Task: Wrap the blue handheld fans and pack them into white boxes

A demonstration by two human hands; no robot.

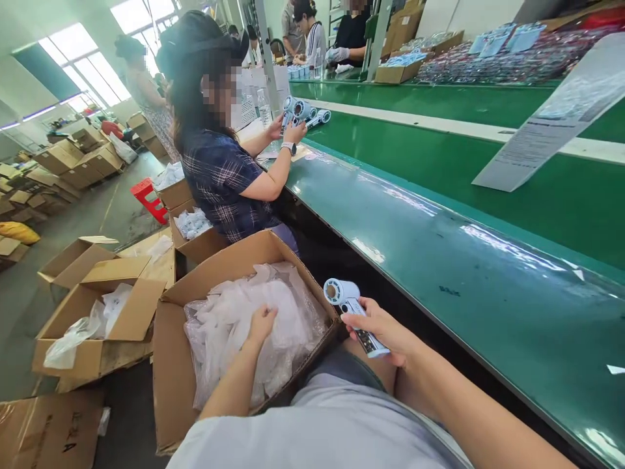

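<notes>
My right hand (378, 329) is closed around a light-blue handheld fan (352, 306), held tilted with its round head up and to the left. Dark inner parts show along the handle, near its lower end. Over an open cardboard box (168, 378) at my lap, my left hand (262, 324) has its fingers pinched together at the edge of a translucent white plastic bag (283, 303). Many similar bags fill the box in a loose heap.
A green workbench (390, 215) runs along my right, with a paper sheet (541, 124) hanging over it. Beside me, a co-worker (219, 163) handles blue fans (299, 111). Open cartons (117, 312) and a red stool (149, 198) stand on the left.
</notes>
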